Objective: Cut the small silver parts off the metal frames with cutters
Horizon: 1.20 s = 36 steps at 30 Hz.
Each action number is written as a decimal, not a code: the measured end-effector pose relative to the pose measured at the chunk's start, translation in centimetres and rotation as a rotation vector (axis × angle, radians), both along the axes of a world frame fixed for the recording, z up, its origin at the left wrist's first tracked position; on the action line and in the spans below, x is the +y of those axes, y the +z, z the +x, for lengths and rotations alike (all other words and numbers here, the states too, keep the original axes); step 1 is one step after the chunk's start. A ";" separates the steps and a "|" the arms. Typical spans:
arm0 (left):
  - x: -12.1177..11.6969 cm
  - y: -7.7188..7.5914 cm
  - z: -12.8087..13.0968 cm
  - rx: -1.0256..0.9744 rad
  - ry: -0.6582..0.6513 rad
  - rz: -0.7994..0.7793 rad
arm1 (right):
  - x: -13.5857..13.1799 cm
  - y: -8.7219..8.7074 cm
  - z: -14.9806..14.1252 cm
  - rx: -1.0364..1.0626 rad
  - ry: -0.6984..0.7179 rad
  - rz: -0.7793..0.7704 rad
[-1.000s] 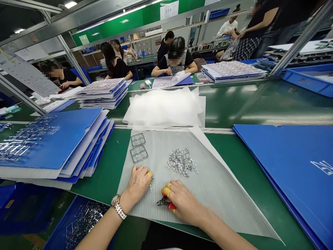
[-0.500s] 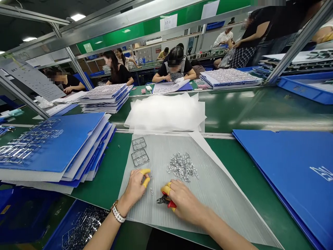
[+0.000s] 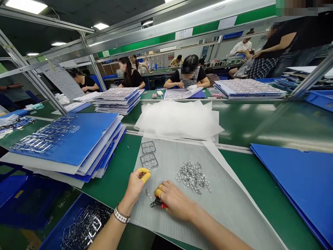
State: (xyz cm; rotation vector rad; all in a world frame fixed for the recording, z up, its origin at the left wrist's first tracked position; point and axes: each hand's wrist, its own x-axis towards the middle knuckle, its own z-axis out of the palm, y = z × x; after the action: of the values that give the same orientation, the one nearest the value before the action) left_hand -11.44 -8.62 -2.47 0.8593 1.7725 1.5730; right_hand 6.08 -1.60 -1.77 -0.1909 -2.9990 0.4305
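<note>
Red-handled cutters (image 3: 157,203) are clamped in my right hand (image 3: 177,201), left hand (image 3: 135,185) just apart at nine o'clock, its grip unclear; one slip could scatter the metal clippings (image 3: 193,177).

Dark ceiling with recessed strip lights (image 3: 101,26), which reflect as pale streaks on the glossy green bench top (image 3: 262,119). Aluminium-profile uprights (image 3: 92,57) frame the workstation and carry a hanging printed notice (image 3: 61,80). A green-and-white wall band (image 3: 200,34) runs along the far side, above a row of wall-mounted papers. Further rows of green-topped workbenches (image 3: 162,71) recede toward the back wall. Blue plastic crates (image 3: 319,100) sit at the right edge. Floor not visible in this view.
</note>
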 end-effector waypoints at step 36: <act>3.2 0.1 6.4 0.056 -0.161 0.013 | 2.7 -2.1 4.9 0.781 -0.570 -0.049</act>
State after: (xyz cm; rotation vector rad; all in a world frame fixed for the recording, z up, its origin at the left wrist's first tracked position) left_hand -5.02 -5.40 -2.35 1.0353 1.6876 1.4711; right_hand 10.97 1.08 -3.84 -0.6763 -2.0546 0.3892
